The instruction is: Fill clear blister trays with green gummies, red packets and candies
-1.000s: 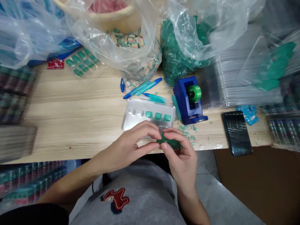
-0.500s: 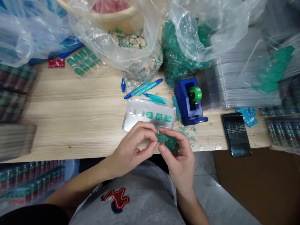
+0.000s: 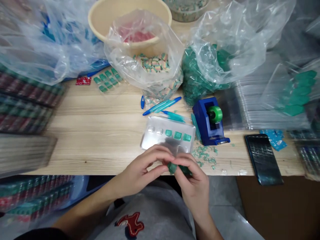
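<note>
Both hands meet at the table's front edge over a small cluster of translucent green pieces (image 3: 172, 167). My left hand (image 3: 143, 170) pinches one side of it between thumb and fingers. My right hand (image 3: 193, 180) is closed round the rest, which its fingers partly hide. What exactly the pieces are I cannot make out. Just beyond the hands lies a silvery tray (image 3: 146, 142) with moulded pockets. Three green squares (image 3: 177, 135) sit in its far row, and two pockets at the left of that row look clear. The fingers cover part of its near side.
Behind the tray lie blue pens (image 3: 172, 101). A blue tape dispenser (image 3: 201, 125) stands right of it, near green crumbs (image 3: 205, 155). A phone (image 3: 263, 160) lies further right. Plastic bags of striped pieces (image 3: 153, 63) and green pieces (image 3: 195, 80) stand behind. Stacked packs (image 3: 25, 110) line the left.
The camera view has shifted, so the table sits lower and further right. My fingers have drawn closer together around the green pieces, which show less now.
</note>
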### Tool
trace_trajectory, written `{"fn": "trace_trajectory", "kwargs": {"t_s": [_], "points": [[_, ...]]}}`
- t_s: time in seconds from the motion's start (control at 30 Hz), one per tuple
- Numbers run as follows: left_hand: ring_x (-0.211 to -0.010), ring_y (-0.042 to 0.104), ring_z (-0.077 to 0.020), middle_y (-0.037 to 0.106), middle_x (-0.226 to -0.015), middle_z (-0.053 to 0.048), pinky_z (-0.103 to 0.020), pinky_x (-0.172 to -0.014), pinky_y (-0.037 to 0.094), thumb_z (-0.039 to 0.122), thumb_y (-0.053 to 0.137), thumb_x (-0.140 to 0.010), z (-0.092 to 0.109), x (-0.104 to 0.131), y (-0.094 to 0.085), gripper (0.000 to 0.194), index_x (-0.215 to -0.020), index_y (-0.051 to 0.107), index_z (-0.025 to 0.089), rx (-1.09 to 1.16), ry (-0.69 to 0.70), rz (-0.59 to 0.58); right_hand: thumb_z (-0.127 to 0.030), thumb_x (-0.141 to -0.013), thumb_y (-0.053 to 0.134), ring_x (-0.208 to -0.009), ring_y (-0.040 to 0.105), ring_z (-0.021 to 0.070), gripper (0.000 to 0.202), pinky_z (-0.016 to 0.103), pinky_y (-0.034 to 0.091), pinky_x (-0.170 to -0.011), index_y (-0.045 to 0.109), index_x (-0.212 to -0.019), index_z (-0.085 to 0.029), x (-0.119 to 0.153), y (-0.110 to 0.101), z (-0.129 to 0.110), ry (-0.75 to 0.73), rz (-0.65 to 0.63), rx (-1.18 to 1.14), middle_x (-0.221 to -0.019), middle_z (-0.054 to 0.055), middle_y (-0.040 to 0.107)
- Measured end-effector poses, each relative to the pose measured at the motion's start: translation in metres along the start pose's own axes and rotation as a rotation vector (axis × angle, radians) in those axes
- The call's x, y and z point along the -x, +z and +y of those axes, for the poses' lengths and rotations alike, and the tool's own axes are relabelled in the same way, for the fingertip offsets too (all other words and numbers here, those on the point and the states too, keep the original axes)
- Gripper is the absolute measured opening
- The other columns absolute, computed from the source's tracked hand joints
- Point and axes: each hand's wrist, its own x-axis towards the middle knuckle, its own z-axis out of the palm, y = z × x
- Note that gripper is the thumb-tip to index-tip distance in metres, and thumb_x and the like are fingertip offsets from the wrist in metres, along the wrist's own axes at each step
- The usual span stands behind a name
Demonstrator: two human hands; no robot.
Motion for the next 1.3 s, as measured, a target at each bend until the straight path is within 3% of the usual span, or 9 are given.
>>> {"fn": "trace_trajectory", "kwargs": {"t_s": [0.2, 0.4, 0.5, 0.7, 0.9, 1.03, 1.13, 1.2, 1.3], "points": [[-0.1, 0.064, -0.0119, 0.063, -0.107, -0.005, -0.02, -0.083, 0.056, 0.016, 0.056, -0.095, 0.01, -0.002, -0.011, 0.023, -0.116, 0.062, 0.023, -0.241, 0.076, -0.085, -0.016, -0.079, 0.068, -0.067, 0.067, 0.0132, 0.013, 0.022, 0.054, -0.062, 0.07, -0.086, -0.026, -0.004, 0.005, -0.001, 0.081, 0.04, 0.021, -0.075, -0.004, 0.072], [-0.101, 0.062, -0.015, 0.063, -0.104, -0.006, -0.028, -0.089, 0.054, 0.016, 0.052, -0.097, -0.003, -0.017, -0.04, 0.022, -0.117, 0.06, 0.02, -0.692, 0.148, 0.125, -0.021, -0.08, 0.069, -0.064, 0.065, 0.0117, 0.008, 0.021, 0.053, -0.059, 0.071, -0.087, -0.026, -0.005, -0.005, 0.0, 0.143, 0.063, 0.001, -0.072, -0.004, 0.071], [-0.1, 0.061, -0.0174, 0.062, -0.105, -0.008, -0.031, -0.088, 0.053, 0.019, 0.052, -0.097, -0.017, -0.03, -0.051, 0.022, -0.118, 0.06, 0.017, -0.864, 0.214, 0.092, -0.023, -0.082, 0.069, -0.059, 0.062, 0.0104, 0.007, 0.02, 0.05, -0.054, 0.071, -0.088, -0.026, -0.003, -0.011, 0.003, 0.174, 0.098, 0.008, -0.069, -0.004, 0.069], [-0.092, 0.06, -0.0199, 0.067, -0.099, -0.009, -0.035, -0.082, 0.051, 0.027, 0.049, -0.099, -0.029, -0.047, -0.05, 0.023, -0.112, 0.064, 0.015, -0.994, 0.307, 0.015, -0.024, -0.083, 0.068, -0.055, 0.06, 0.0109, 0.007, 0.021, 0.051, -0.052, 0.072, -0.089, -0.024, -0.001, -0.014, 0.005, 0.182, 0.098, -0.019, -0.066, -0.002, 0.067], [-0.08, 0.057, -0.0205, 0.069, -0.083, -0.006, -0.034, -0.071, 0.044, 0.04, 0.056, -0.095, -0.031, -0.048, -0.042, 0.027, -0.094, 0.066, 0.015, -1.204, 0.386, 0.092, -0.028, -0.084, 0.069, -0.054, 0.06, 0.0114, 0.007, 0.021, 0.051, -0.05, 0.072, -0.089, -0.025, -0.001, -0.015, 0.01, 0.179, 0.105, -0.033, -0.066, -0.002, 0.067], [-0.083, 0.057, -0.0209, 0.072, -0.089, -0.007, -0.035, -0.076, 0.044, 0.034, 0.055, -0.096, -0.033, -0.047, -0.039, 0.022, -0.099, 0.066, 0.015, -1.199, 0.379, 0.106, -0.027, -0.084, 0.069, -0.055, 0.06, 0.0113, 0.007, 0.02, 0.05, -0.05, 0.073, -0.089, -0.024, -0.001, -0.016, 0.01, 0.182, 0.093, -0.058, -0.065, -0.001, 0.066], [-0.094, 0.059, -0.021, 0.072, -0.103, -0.008, -0.036, -0.084, 0.045, 0.035, 0.054, -0.096, -0.031, -0.046, -0.039, 0.026, -0.112, 0.063, 0.016, -1.044, 0.345, 0.057, -0.027, -0.084, 0.069, -0.053, 0.06, 0.0104, 0.007, 0.019, 0.049, -0.048, 0.072, -0.09, -0.024, 0.001, -0.017, 0.011, 0.199, 0.072, -0.155, -0.064, -0.002, 0.065], [-0.102, 0.059, -0.0212, 0.07, -0.111, -0.008, -0.037, -0.09, 0.045, 0.036, 0.054, -0.096, -0.029, -0.048, -0.038, 0.032, -0.121, 0.059, 0.017, -0.958, 0.333, 0.021, -0.028, -0.084, 0.07, -0.055, 0.061, 0.0105, 0.01, 0.019, 0.048, -0.048, 0.072, -0.093, -0.024, 0.002, -0.018, 0.013, 0.223, 0.069, -0.244, -0.07, -0.001, 0.067], [-0.1, 0.06, -0.0219, 0.071, -0.105, -0.008, -0.038, -0.09, 0.046, 0.031, 0.055, -0.096, -0.029, -0.054, -0.036, 0.028, -0.119, 0.06, 0.015, -0.952, 0.338, -0.053, -0.028, -0.081, 0.073, -0.061, 0.064, 0.0113, 0.02, 0.022, 0.052, -0.053, 0.073, -0.101, -0.025, 0.003, -0.02, 0.015, 0.239, 0.108, -0.257, -0.085, 0.002, 0.071]]}}
